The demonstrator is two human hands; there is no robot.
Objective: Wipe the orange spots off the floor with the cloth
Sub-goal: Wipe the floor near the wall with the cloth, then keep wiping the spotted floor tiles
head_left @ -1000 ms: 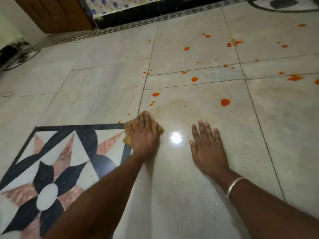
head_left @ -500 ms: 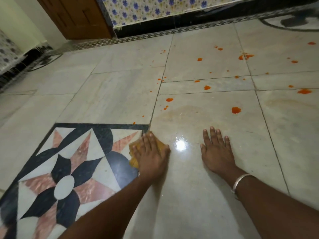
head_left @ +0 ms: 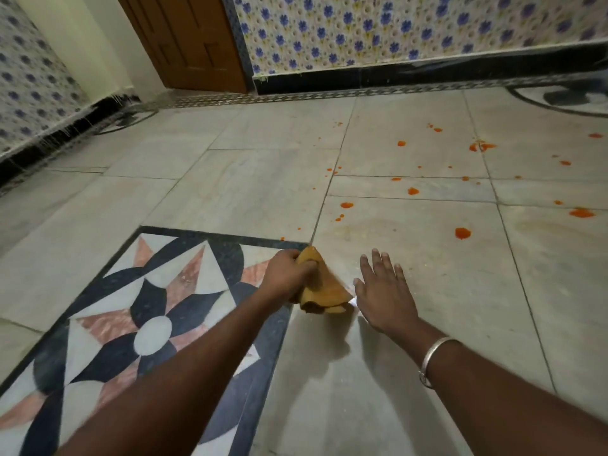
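Note:
My left hand [head_left: 289, 274] grips a yellow-orange cloth [head_left: 324, 287] and holds it bunched up off the pale marble floor [head_left: 427, 324], its shadow below it. My right hand [head_left: 383, 287] lies just right of the cloth with fingers straight and spread, a metal bangle on the wrist. Several orange spots dot the tiles farther out: a large one [head_left: 462, 232] to the right, one [head_left: 346, 205] straight ahead, another [head_left: 581, 212] near the right edge, and smaller flecks beyond.
A black, white and pink star inlay [head_left: 154, 311] fills the floor on the left under my left forearm. A wooden door [head_left: 184, 41] and flower-patterned wall tiles [head_left: 411, 28] bound the far side. A dark round fan base [head_left: 572, 97] sits at far right.
My left hand has gone from pressing the cloth flat on the floor to gripping it and lifting it up. The view has tilted upward, showing more wall. The right hand has stayed on the floor.

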